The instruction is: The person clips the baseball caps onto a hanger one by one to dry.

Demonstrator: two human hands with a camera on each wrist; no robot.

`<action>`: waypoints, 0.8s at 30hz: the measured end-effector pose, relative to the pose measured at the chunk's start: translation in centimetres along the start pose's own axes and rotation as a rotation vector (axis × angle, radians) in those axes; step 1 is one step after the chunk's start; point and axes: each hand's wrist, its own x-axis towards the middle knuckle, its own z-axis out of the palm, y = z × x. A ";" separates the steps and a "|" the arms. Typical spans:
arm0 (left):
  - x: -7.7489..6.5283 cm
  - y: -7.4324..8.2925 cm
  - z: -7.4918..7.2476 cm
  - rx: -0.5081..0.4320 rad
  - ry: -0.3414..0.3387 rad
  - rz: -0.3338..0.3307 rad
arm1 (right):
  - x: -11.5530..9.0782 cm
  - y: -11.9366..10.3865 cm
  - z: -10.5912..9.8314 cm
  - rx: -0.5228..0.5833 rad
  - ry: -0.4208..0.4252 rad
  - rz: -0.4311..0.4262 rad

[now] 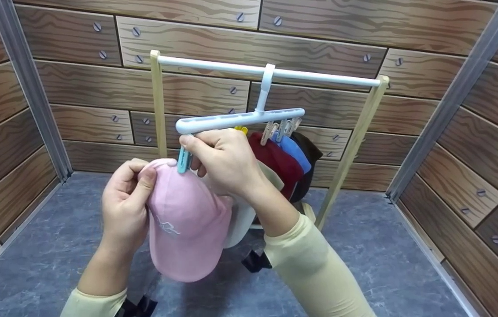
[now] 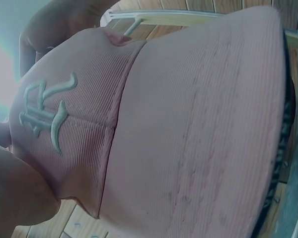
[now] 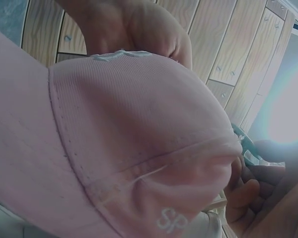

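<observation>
A pink cap (image 1: 185, 207) hangs brim down, with a pale embroidered emblem (image 2: 49, 111) on its front. My left hand (image 1: 125, 202) pinches the crown's edge between thumb and fingers. At the top of the cap, a teal clothespin (image 1: 183, 160) sits below the left end of a pale blue clip hanger (image 1: 222, 121). My right hand (image 1: 231, 163) grips that clothespin, thumb near its upper end. In the right wrist view the clothespin (image 3: 246, 144) shows beside the crown, and the cap covers part of the right hand's fingers.
Behind the right hand, a whitish cap (image 1: 242, 220), a dark red cap (image 1: 275, 160), a blue cap (image 1: 295, 152) and a dark brown cap (image 1: 312, 147) hang below the hanger. Its hook is over a white rail (image 1: 213, 65) between wooden posts (image 1: 350, 154). Wood-patterned walls surround the grey floor.
</observation>
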 end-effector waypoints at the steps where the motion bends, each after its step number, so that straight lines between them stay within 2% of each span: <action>1: 0.0 0.0 0.2 -0.009 0.010 0.003 | -0.1 0.0 0.0 0.001 0.001 0.006; 13: -0.3 -0.1 2.0 -0.044 0.160 0.053 | -0.2 -0.1 -0.2 0.004 0.012 0.005; 20: -0.6 -0.3 2.8 -0.042 0.204 0.085 | -0.3 0.2 -0.2 0.020 0.018 -0.007; 24: -0.7 -0.4 2.7 -0.017 0.206 0.064 | -0.5 0.4 -0.4 0.003 -0.003 -0.043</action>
